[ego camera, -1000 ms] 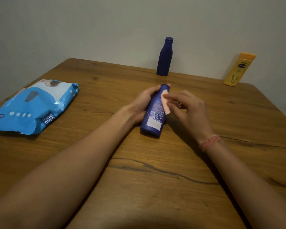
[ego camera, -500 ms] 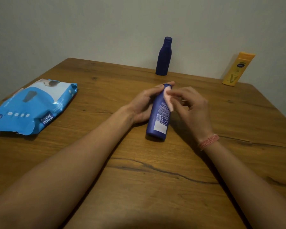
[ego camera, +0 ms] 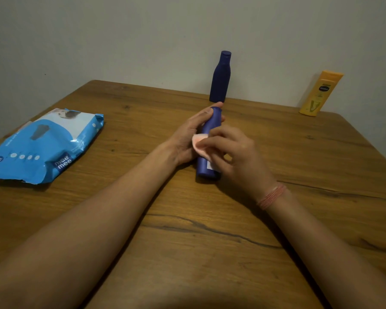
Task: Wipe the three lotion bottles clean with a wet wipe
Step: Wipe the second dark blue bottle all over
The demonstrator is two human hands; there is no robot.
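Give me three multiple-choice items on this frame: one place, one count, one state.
1. Where is the blue plastic wet-wipe pack?
A) table's left side B) against the wall C) under the right hand

2. How many bottles stand by the wall?
A) one B) two C) three

3. What does the right hand do?
A) rests flat B) presses a pale pink wipe on the blue lotion bottle C) grips the pack

Key: 1 A, lies left on the wooden table; 2 B, dark blue bottle and yellow bottle; 3 B, left hand steadies it.

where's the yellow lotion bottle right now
In the head view the yellow lotion bottle leans against the wall at the table's far right corner, to the right of the upright dark blue bottle and beyond both hands.
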